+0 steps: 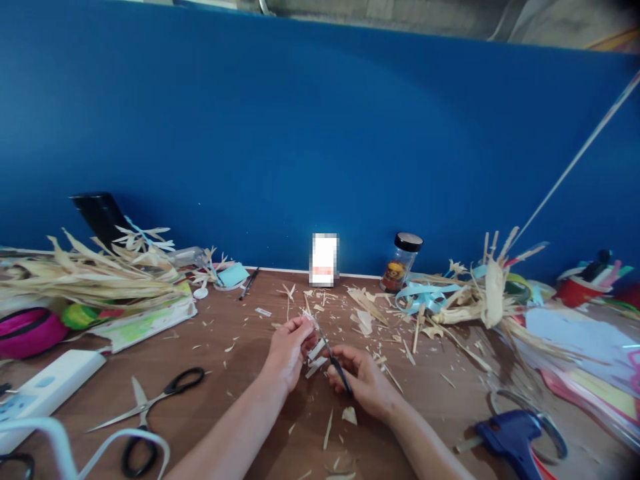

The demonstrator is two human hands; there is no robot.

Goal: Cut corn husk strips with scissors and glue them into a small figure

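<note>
Head view: one thin, pale strip (306, 316), at the center of the brown tabletop (185, 353), pinched in the fingertips of the left hand (294, 343). One slim tool with a black handle (341, 375), gripped in the right hand (361, 379), its narrow metal end reaching to the strip; exact type cannot be told. Around both hands: tan scraps (367, 303), scattered. Beyond: one upright bright panel, pixelated (325, 260); to its right, one black-lidded jar (401, 261), tilted, and light-blue ribbon (425, 299), tangled. Left side: one pair of large scissors (143, 406), lying with blades apart; one white power strip (55, 387); one pink pouch (27, 335); dried husks (100, 283), heaped. Right side: one blue glue gun (513, 437), lying against a ring (556, 445); one red cup (577, 292) holding pens. Backing: one blue partition (300, 133).
</note>
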